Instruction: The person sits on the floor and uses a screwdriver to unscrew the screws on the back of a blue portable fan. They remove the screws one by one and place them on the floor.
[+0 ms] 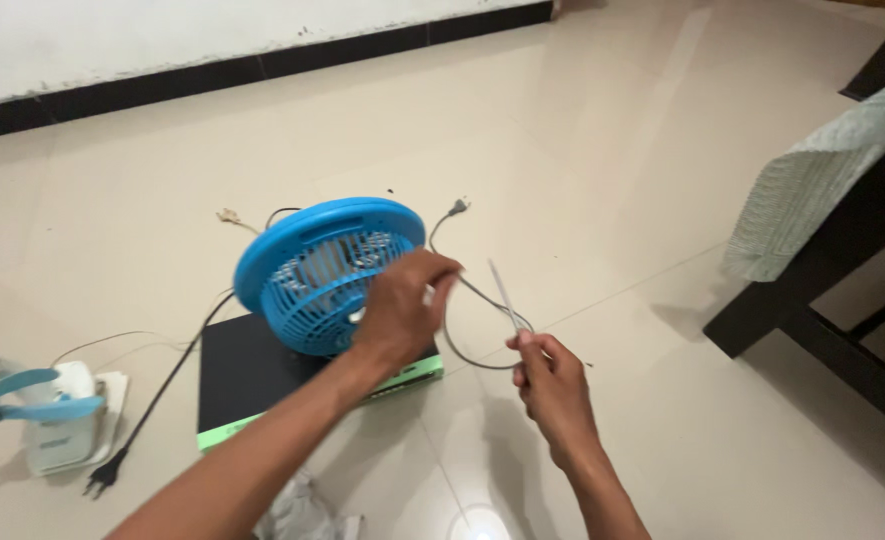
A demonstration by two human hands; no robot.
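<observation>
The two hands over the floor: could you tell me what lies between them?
In the head view, a grey cable loops between the left hand and right hand, over bare floor tile.

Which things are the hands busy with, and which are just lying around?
In use: blue fan, grey cord, thin white strip, left hand, right hand.

Lying about: black box, second fan, black plug, dark bench, green cloth.
</observation>
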